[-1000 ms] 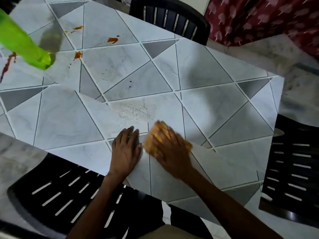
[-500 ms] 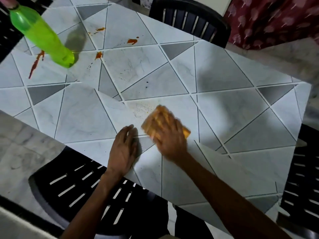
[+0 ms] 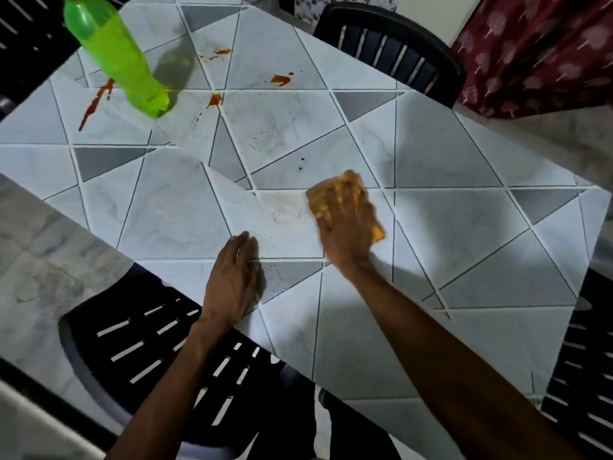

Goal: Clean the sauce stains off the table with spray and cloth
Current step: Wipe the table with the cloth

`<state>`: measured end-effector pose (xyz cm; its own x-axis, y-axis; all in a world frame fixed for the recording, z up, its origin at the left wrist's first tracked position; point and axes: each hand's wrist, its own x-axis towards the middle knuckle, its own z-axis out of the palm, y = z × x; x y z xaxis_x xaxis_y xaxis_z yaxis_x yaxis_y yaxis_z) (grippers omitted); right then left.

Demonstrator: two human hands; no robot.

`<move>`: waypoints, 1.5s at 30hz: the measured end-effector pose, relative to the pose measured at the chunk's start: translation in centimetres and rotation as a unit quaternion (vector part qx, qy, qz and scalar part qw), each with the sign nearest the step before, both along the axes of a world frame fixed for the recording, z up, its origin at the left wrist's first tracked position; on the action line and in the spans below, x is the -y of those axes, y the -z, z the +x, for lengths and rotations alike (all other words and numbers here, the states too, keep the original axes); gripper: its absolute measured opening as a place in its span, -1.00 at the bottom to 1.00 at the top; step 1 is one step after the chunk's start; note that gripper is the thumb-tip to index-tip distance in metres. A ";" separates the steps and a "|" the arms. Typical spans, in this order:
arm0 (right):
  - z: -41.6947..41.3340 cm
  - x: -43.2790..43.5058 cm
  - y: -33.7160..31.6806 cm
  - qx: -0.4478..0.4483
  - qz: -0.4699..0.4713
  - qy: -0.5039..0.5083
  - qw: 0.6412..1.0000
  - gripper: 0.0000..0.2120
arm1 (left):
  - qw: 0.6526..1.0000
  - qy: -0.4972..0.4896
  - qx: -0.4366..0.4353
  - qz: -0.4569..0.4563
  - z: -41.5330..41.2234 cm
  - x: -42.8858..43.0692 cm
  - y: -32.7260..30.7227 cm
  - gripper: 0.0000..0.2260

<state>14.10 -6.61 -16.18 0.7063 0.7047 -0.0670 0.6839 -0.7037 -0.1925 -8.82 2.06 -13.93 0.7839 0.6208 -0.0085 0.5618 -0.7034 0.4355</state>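
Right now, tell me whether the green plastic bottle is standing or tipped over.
Standing: the green plastic bottle rests on its base on the tiled table, cap end raised.

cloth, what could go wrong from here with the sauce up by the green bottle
A faint residue patch lies beside the cloth under the right hand, so wiping may be spreading sauce thinly rather than lifting it. Reaching for the red streak next to the green bottle could knock the bottle over.
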 end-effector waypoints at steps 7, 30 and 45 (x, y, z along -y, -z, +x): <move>-5.8 10.6 -0.4 -0.014 -0.043 -0.261 0.964 -0.46 | 0.999 -0.026 -0.009 -0.042 -1.3 -2.9 0.2 -0.54; 6.5 -1.4 0.0 0.011 -0.040 -0.005 0.999 -0.41 | 0.993 -0.103 -0.011 -0.056 -0.8 -6.1 1.4 -0.57; -0.7 2.4 0.4 0.002 -0.073 -0.207 0.976 -0.46 | 0.989 -0.131 0.004 -0.068 -3.8 -4.0 1.0 -0.49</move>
<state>13.37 -9.02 -16.54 0.3637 0.9126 -0.1867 0.9158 -0.3870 -0.1079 -12.63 6.09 -14.94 0.5970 0.7958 -0.1011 0.7133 -0.4690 0.5208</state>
